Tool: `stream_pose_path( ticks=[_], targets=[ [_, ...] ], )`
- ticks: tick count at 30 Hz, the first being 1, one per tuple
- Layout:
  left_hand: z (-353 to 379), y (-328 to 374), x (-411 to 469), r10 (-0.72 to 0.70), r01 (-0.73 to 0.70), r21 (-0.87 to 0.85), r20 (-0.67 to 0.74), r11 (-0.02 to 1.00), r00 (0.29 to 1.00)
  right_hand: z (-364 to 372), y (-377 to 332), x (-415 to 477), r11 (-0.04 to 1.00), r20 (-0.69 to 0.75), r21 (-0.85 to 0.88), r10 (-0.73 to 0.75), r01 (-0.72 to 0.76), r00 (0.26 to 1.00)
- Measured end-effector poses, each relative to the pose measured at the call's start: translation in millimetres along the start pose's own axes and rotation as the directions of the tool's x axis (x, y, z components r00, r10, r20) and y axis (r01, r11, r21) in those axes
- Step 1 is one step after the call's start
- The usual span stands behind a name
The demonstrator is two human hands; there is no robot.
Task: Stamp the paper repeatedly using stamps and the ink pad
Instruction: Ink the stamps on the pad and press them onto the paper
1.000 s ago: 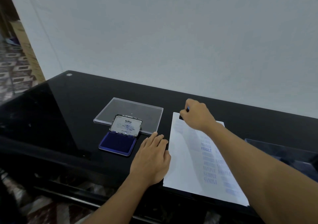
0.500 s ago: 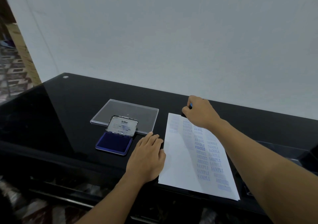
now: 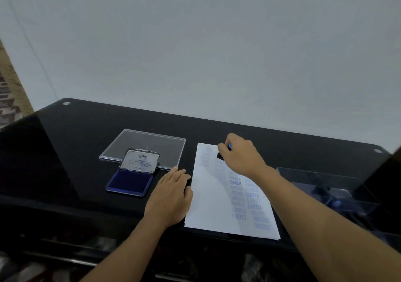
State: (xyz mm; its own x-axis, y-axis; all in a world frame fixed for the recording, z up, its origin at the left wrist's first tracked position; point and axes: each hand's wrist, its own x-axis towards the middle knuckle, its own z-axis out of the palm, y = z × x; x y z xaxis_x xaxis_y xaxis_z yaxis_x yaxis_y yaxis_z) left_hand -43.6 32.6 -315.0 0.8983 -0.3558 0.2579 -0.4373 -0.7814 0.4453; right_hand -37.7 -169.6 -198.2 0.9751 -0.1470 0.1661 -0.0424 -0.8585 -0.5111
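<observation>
Black and glossy, the table [image 3: 65, 151] carries a white paper [image 3: 208, 205] lying at its near edge. Blue prints reading SAMPLE and FRAGILE run down the sheet's right half, with fainter ones near its far end.

The right hand [image 3: 240, 156] reaches to the paper's 12 o'clock end, its fingers curled round a small black stamp [image 3: 220, 156] with a bit of blue showing at the top. The stamp's base is down at the sheet; whether it presses the paper cannot be told.

The left hand [image 3: 171, 195] lies palm down on the table at the paper's 9 o'clock edge, fingers straight and together, holding nothing. Its thumb is at the sheet's edge; contact is not clear.

The ink pad [image 3: 128, 183] sits farther out at 9 o'clock, just beside the left hand, open, its blue pad bare and its lid [image 3: 141, 160] tilted up. A clear flat case [image 3: 152, 140] lies behind the lid. At the paper's 3 o'clock stands a clear box [image 3: 314, 179], partly hidden by the right forearm.
</observation>
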Motion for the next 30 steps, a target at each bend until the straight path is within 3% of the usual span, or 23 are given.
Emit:
stream_pose_path(
  ticks=[8, 15, 22, 30],
  targets=[
    [-3.3, 1.3, 0.3, -0.037, 0.037, -0.09, 0.001, 0.995, 0.999, -25.7, 30.3, -40.1, 0.999, -0.001, 0.005, 0.041, -0.041, 0.999],
    [-6.4, 34.1, 16.9, -0.162, 0.137, -0.211, -0.106, 0.968, 0.981, -64.7, 75.2, -63.9, 0.991, -0.032, 0.002, 0.135, -0.135, 0.99],
    [5.3, 130.4, 41.6, -0.023, 0.02, -0.278, -0.009, 0.96, 1.0, -112.9, 136.5, -84.6, 0.964, -0.103, -0.1, 0.235, -0.245, 0.967],
    [45.3, 225.0, 63.8, 0.183, -0.141, -0.344, 0.091, 0.928, 0.979, -149.0, 206.2, -95.1, 0.88, -0.192, -0.17, 0.413, -0.444, 0.89]
  ],
)
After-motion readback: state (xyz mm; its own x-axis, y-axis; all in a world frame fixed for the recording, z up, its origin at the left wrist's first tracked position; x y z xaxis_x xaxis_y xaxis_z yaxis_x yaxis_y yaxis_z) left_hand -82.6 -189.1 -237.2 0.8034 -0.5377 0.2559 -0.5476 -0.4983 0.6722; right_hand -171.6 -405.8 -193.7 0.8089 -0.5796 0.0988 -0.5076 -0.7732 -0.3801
